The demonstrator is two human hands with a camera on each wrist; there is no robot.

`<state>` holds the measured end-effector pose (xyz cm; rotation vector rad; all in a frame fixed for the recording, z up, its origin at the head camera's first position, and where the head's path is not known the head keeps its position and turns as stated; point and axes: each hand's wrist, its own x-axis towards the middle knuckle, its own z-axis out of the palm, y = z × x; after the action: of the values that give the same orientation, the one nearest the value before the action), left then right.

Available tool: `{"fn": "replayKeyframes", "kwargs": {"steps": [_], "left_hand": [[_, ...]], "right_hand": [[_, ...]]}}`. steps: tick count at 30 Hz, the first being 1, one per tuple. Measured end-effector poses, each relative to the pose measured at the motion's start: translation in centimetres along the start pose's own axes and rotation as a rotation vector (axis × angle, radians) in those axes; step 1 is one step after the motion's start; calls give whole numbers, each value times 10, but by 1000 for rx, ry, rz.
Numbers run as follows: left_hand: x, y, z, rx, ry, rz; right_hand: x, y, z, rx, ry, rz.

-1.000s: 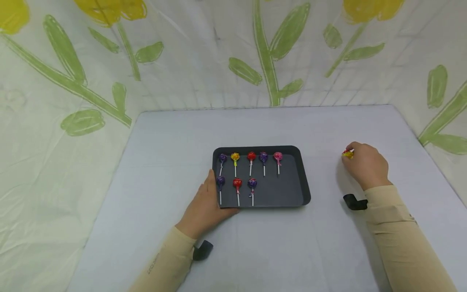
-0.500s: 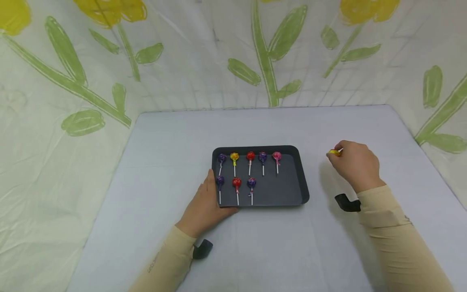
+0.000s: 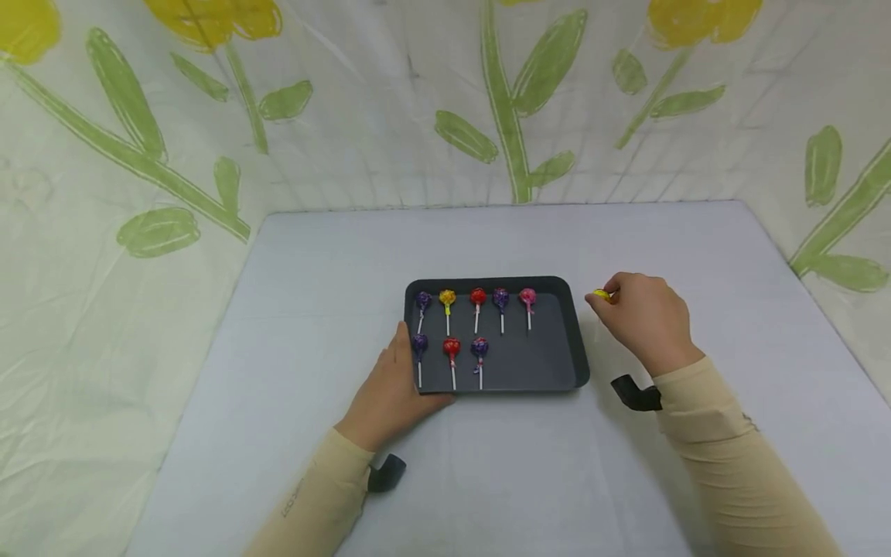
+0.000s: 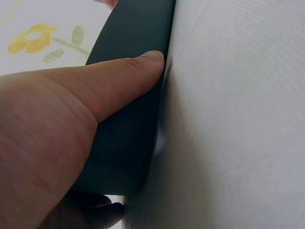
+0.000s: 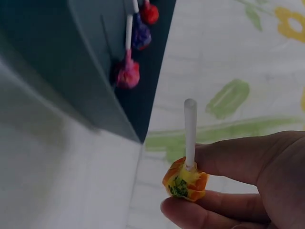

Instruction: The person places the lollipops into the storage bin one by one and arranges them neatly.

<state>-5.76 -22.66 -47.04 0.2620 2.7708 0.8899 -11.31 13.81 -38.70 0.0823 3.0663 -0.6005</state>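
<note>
A dark grey tray (image 3: 536, 363) lies on the table in the head view, bearing two rows of wrapped lollipops with white sticks. The back row ends at a pink lollipop (image 3: 527, 297); the front row's rightmost one is a purple lollipop (image 3: 479, 347). At the tray's front left corner my left hand (image 3: 390, 394) grips it, thumb along the front wall and fingers by the left side. Just right of the tray, my right hand (image 3: 647, 321) pinches a yellow-orange lollipop (image 5: 185, 180) by its wrapped head. Its bare stick points up in the right wrist view.
The white table (image 3: 327, 263) backs onto a pale sheet (image 3: 348, 116) painted with yellow flowers and green leaves. Black curved pieces (image 3: 387, 473) stick out from both sleeves near the wrists.
My right hand has moved left with the yellow-orange lollipop, from the right part of the table to close beside the tray. The left hand and the tray have stayed in place.
</note>
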Motion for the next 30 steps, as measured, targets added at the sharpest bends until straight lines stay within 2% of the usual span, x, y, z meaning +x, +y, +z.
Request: {"fn": "replayKeyframes", "kwargs": {"steps": [14, 24, 30], "left_hand": [[-1, 1, -2, -3, -3, 4], [-1, 1, -2, -15, -6, 3], [1, 1, -1, -25, -1, 10]], "right_hand": [[-4, -35, 19, 29, -32, -81], [-11, -60, 45, 13, -49, -150], [-14, -65, 62, 6, -77, -174]]}}
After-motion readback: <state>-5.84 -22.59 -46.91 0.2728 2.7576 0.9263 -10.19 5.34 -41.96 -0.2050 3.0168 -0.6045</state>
